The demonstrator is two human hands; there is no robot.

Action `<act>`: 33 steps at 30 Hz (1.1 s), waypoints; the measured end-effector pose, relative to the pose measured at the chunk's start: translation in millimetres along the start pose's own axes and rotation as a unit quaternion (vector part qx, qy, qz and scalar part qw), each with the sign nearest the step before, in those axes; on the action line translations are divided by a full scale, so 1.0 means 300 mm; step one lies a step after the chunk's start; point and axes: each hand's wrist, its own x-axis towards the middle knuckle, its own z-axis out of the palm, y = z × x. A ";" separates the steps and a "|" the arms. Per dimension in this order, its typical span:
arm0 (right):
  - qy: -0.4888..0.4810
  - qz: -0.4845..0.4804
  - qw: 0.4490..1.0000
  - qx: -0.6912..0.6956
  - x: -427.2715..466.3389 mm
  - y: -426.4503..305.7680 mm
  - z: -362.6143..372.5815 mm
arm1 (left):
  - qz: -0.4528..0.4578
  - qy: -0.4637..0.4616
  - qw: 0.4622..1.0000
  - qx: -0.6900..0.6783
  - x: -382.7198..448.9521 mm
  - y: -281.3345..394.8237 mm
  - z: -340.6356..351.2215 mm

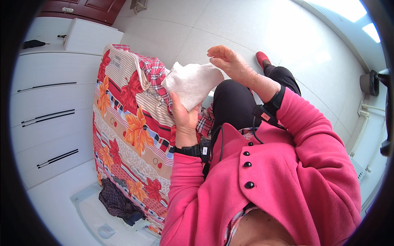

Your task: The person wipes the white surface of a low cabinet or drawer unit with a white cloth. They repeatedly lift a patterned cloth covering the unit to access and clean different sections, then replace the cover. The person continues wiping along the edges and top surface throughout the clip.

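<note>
A white, textured cloth [195,81], perhaps a small towel, is spread in front of my knee. My left hand [186,115] grips its lower edge, thumb on top and the other fingers largely hidden beneath. Just past the cloth's upper right edge is my right hand [227,61], its fingers loosely bent and nothing seen between them. Whether its thumb side touches the cloth is hard to tell. To the left lies a large leaf-patterned fabric [132,117], and a red plaid cloth [155,72] runs along its right side, partly behind the white cloth.
White drawers [55,101] with black handles stand at the left. Dark crumpled clothing [118,200] lies by a pale translucent container [89,212] at lower left. A grey bin [369,83] stands near white pipes [360,129] on the right. Pale tiles [234,21] cover the floor.
</note>
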 end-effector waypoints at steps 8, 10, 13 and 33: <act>-0.155 -0.044 0.973 -0.167 -0.025 -0.037 0.042 | -0.043 -0.021 0.994 0.100 -0.005 -0.021 -0.004; -0.183 0.039 0.976 -0.109 -0.031 -0.022 0.044 | -0.039 -0.010 0.991 0.124 0.011 -0.012 -0.019; -0.115 0.138 0.983 0.033 -0.038 0.016 0.048 | 0.020 0.063 0.976 0.209 0.040 0.001 -0.026; -0.016 0.249 0.934 0.254 0.001 0.232 0.067 | 0.214 -0.129 0.769 0.588 0.217 -0.235 0.057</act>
